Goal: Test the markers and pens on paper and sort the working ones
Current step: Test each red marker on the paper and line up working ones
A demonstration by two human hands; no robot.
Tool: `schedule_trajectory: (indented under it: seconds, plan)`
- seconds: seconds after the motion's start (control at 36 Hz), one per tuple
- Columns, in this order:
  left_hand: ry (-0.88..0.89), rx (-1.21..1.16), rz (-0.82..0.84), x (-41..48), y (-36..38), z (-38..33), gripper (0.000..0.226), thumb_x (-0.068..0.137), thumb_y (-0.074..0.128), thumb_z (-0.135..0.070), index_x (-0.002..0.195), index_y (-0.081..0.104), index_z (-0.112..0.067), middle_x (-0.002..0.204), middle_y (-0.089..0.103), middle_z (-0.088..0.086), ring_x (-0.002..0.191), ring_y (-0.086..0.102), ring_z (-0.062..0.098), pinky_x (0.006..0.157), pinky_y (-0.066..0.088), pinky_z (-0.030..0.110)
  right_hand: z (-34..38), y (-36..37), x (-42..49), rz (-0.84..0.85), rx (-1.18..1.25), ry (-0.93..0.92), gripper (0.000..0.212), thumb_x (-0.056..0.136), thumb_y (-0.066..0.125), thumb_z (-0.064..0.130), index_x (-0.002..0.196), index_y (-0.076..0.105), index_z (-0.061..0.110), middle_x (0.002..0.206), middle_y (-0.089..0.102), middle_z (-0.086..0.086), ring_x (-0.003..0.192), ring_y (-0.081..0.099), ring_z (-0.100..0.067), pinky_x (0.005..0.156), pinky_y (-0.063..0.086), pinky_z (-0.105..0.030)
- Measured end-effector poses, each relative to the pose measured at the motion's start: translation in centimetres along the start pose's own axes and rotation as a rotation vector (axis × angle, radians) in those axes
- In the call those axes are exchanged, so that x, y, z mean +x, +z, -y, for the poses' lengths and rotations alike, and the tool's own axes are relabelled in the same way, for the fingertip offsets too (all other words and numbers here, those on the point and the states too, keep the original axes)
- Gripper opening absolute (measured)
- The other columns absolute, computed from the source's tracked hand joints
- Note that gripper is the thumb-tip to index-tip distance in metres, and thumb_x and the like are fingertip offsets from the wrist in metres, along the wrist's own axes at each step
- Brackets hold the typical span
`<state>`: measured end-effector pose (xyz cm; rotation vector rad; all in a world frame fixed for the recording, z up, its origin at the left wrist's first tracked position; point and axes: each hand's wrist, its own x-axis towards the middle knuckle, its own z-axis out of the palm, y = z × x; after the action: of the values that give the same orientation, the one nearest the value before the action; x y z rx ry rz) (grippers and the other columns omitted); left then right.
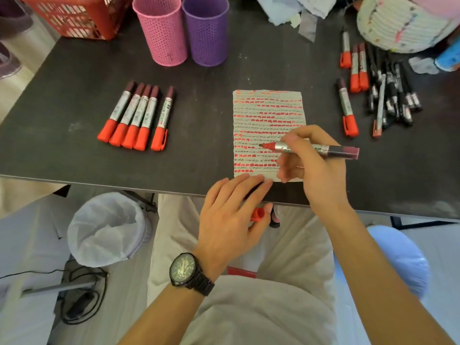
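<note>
Right hand wrapped round a slim uncapped red marker with a silver barrel and maroon tail, pinching low on the barrel just behind the nib, felt tip touching or all but touching the small sheet of white paper near the front edge of the dark matte table. Left hand doing two jobs: fingers laid flat on the paper's near edge to pin it, thumb seemingly trapping the little red plastic cap just off the table's front edge. Hands close together but not touching. Handling guess: light, rigid plastic tube, smooth label so maybe a bit slick, round enough to roll once set down, nothing fragile apart from the felt nib, so no mashing it into the sheet. Best grip exactly as shown, near the nib for control; mid-barrel fine for carrying it over afterwards. Paper thin and floppy, bound to skate on that smooth top without the pinning. Cap tiny and easy to lose, worth keeping in hand. Row of five capped red markers lined up side by side towards the left edge, probably the keepers; heap of markers and black pens by the right edge, presumably waiting. Tall pink mesh cup and purple mesh cup side by side at the back edge. As for reading anything: printed labels on the silver barrels, too blurry for a brand; paper covered in rows of red dashes and small dark scribbles, none legible.
</note>
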<state>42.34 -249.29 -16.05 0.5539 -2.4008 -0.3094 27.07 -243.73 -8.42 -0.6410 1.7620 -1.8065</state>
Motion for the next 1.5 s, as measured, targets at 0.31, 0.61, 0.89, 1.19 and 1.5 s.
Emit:
schedule_trajectory:
  seconds: [0.31, 0.61, 0.89, 1.19, 1.5]
  plan:
    - [0.0, 0.02, -0.127, -0.4, 1.7, 0.3, 0.036, 0.099, 0.054, -0.038, 0.126, 0.071, -0.022, 0.133, 0.066, -0.006, 0.125, 0.059, 0.013, 0.108, 0.038, 0.032, -2.0, 0.7, 0.3, -0.152, -0.303, -0.112, 0.029, 0.082, 0.078, 0.02, 0.06, 0.06, 0.025, 0.059, 0.064, 0.009, 0.057, 0.061, -0.004, 0.058, 0.049, -0.021]
    - [-0.019, -0.019, -0.165, 0.0, 2.0, 0.3, 0.033, 0.097, 0.058, -0.036, 0.122, 0.074, -0.022, 0.129, 0.068, -0.008, 0.117, 0.065, 0.015, 0.098, 0.044, 0.032, -2.2, 0.9, 0.3, -0.129, -0.333, -0.138, 0.03, 0.083, 0.076, 0.013, 0.059, 0.06, 0.02, 0.053, 0.063, 0.002, 0.052, 0.059, -0.004, 0.057, 0.046, -0.012]
    - [-0.02, -0.047, -0.168, 0.2, 2.1, 0.5, 0.032, 0.096, 0.059, -0.035, 0.121, 0.074, -0.021, 0.129, 0.068, -0.007, 0.118, 0.064, 0.014, 0.098, 0.042, 0.029, -2.3, 1.0, 0.3, -0.103, -0.372, -0.159, 0.028, 0.084, 0.077, 0.012, 0.061, 0.061, 0.016, 0.054, 0.063, 0.009, 0.055, 0.062, -0.001, 0.057, 0.044, -0.007]
    - [-0.028, -0.061, -0.17, 0.2, 2.1, 0.6, 0.032, 0.096, 0.06, -0.035, 0.122, 0.074, -0.022, 0.131, 0.067, -0.009, 0.119, 0.062, 0.012, 0.103, 0.035, 0.022, -2.3, 0.9, 0.4, -0.097, -0.394, -0.17, 0.03, 0.084, 0.077, 0.013, 0.059, 0.061, 0.019, 0.054, 0.064, 0.006, 0.053, 0.061, -0.005, 0.056, 0.044, -0.009]
    - [-0.029, -0.077, -0.155, 0.0, 2.2, 0.6, 0.033, 0.097, 0.058, -0.036, 0.123, 0.073, -0.022, 0.132, 0.066, -0.009, 0.123, 0.059, 0.01, 0.105, 0.033, 0.022, -2.2, 0.8, 0.4, -0.091, -0.416, -0.186, 0.031, 0.085, 0.077, 0.012, 0.06, 0.061, 0.023, 0.055, 0.064, 0.01, 0.056, 0.062, -0.002, 0.055, 0.044, -0.007]
